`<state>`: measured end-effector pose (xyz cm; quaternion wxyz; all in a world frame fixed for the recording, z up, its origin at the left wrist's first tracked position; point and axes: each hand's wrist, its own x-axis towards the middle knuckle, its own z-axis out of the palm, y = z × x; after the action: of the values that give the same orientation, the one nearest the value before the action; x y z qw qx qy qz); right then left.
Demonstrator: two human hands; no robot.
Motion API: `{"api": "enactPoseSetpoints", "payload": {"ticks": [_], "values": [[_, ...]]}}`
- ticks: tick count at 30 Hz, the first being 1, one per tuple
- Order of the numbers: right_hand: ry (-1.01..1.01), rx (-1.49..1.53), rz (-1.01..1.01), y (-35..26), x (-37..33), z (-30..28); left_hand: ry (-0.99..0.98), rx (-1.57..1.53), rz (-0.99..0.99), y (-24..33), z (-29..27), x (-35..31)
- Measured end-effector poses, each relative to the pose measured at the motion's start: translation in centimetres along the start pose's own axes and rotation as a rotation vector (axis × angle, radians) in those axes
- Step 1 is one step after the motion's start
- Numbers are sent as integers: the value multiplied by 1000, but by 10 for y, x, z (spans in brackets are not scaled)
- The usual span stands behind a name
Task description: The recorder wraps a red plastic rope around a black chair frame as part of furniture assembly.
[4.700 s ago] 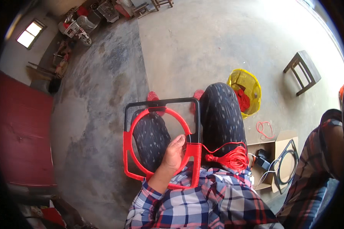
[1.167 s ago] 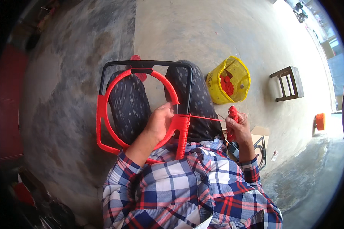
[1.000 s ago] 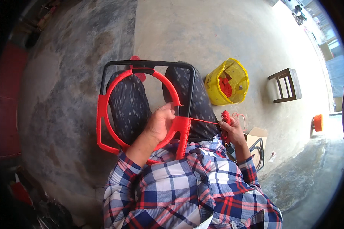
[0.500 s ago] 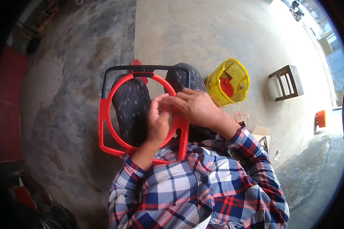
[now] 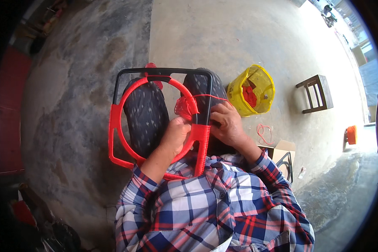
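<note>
A black metal frame (image 5: 168, 71) with a round ring (image 5: 122, 113) rests across my lap, tilted toward me. Red cord is wound closely over most of the ring and the lower sides; the top bar and upper corners show bare black. Inside the ring's right side, my left hand (image 5: 175, 135) is closed just beneath a bunched hank of red cord (image 5: 185, 107), its fingertips partly hidden. Beyond the frame's right bar, my right hand (image 5: 229, 125) is closed on a strand of red cord (image 5: 212, 96) that stretches over the bar from the ring.
To the right stand a yellow bucket (image 5: 234, 90) with red material inside and a small dark stool (image 5: 322, 90). A cardboard box (image 5: 284, 147) with black metal pieces, a loose cord loop (image 5: 262, 133) and an orange-red spool (image 5: 351, 135) lie nearer. A red object (image 5: 151, 65) sits beyond my knees.
My hands, together over the ring before, are now apart. The right hand has moved right and nearer to me, past the bar, with the cord drawn across; the red hank has come into sight.
</note>
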<state>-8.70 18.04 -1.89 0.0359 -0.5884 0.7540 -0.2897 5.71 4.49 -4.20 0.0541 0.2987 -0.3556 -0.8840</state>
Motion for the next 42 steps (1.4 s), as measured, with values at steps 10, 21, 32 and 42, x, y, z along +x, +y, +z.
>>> {"api": "enactPoseSetpoints", "payload": {"ticks": [10, 21, 32, 42], "values": [[554, 1562, 404, 43, -78, -118, -83, -280, 12, 6, 1, -7], [51, 1071, 612, -2, -30, -26, -121, -104, 42, 8, 5, -13], [-89, 1243, 617, 28, -44, -68, -56, -41, 38, -1, 4, -8], [1026, 1040, 697, 150, -118, -172, -53, -289, -22, 7, -4, -10]]}}
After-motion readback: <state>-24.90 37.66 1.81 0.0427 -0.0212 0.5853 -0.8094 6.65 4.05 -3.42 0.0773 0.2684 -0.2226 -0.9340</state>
